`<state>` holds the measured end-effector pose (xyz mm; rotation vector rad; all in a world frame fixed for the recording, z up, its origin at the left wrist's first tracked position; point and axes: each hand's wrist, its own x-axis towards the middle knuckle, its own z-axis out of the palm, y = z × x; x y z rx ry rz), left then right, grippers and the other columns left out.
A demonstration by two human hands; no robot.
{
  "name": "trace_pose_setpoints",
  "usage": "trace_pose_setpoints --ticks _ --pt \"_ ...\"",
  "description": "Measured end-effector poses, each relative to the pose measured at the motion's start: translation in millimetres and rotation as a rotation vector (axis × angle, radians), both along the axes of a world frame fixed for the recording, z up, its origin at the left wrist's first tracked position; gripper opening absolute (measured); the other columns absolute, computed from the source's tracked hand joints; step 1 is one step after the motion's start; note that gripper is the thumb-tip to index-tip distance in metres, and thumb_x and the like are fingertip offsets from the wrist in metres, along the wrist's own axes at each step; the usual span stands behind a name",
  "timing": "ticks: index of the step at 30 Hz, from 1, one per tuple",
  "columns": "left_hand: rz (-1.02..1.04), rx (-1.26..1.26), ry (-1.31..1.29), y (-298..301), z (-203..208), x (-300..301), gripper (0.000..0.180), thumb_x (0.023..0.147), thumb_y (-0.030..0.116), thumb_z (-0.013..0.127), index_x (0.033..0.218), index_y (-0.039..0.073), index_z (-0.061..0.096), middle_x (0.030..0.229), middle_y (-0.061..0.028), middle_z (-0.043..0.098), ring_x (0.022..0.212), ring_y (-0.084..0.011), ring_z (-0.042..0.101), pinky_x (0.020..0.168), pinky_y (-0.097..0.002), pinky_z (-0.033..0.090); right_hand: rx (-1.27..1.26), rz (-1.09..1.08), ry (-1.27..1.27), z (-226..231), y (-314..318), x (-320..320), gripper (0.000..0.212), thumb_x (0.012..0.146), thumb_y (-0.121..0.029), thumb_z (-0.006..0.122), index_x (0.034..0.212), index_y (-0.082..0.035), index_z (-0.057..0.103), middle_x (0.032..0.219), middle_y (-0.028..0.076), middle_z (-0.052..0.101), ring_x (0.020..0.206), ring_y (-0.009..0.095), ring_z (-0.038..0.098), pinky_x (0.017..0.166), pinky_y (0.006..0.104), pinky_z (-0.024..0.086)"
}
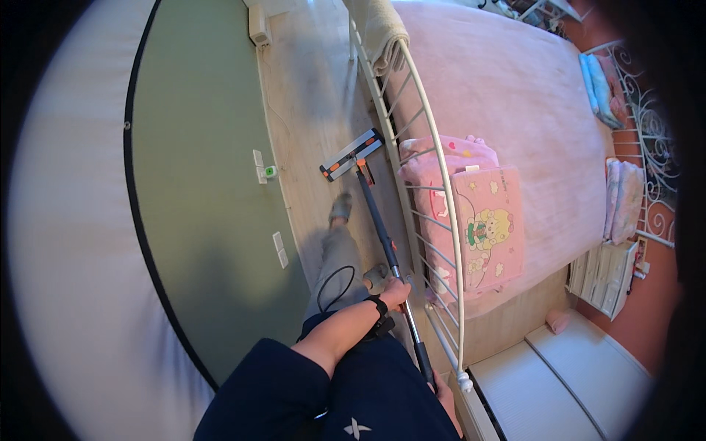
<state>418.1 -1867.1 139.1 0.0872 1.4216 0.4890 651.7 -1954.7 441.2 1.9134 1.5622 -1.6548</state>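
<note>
My left hand (397,292) and right hand (445,400) clasp mop pole (377,218); overswung right, mop head (343,159) could knock bed frame (443,151).

The mop (378,220) is made, by its look, of matt dark plastic and smooth, glossy metal along the pole, while its head (342,163) is faced with silvery, metal-like panels and orange plastic. The bed rail (460,294) is coated in smooth paint over apparent metal, and rough cloth is seen in the towel (387,33). Matt cloth is shown by the sheet (529,147), smooth wood-look boarding by the floor (298,147).
</note>
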Motion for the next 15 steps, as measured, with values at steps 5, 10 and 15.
trace_pose_setpoints --ticks 5,10,15 --pt "0.084 -0.014 0.038 24.4 4.6 -26.8 0.049 0.095 0.023 0.060 0.130 -0.005 0.040 0.111 -0.0257 0.065 0.086 -0.0445 0.073 0.058 -0.0591 0.063 -0.017 0.060 -0.110 10.1 33.3 -41.4 0.049 0.103 -0.017 0.058 0.150 -0.005 0.052 0.087 0.012 0.070 0.076 0.020 0.066 0.071 0.0357 0.054" --pt "0.194 -0.045 0.044 62.2 -10.3 -73.5 0.047 0.097 0.022 0.055 0.123 -0.013 0.037 0.106 -0.0328 0.064 0.082 -0.0467 0.073 0.059 -0.0576 0.063 -0.163 -0.114 -0.045 -9.9 63.5 -96.1 0.048 0.105 -0.019 0.056 0.152 -0.008 0.049 0.072 0.000 0.057 0.057 0.009 0.054 0.052 0.0263 0.045" --pt "-0.258 0.142 0.250 95.1 -48.1 -122.8 0.041 0.094 0.014 0.060 0.124 -0.011 0.047 0.099 -0.0293 0.069 0.079 -0.0420 0.074 0.057 -0.0520 0.062 -0.473 -0.399 0.099 -35.8 93.0 -132.1 0.052 0.109 -0.026 0.051 0.159 -0.018 0.040 0.068 -0.002 0.049 0.047 0.007 0.041 0.042 0.0234 0.035"
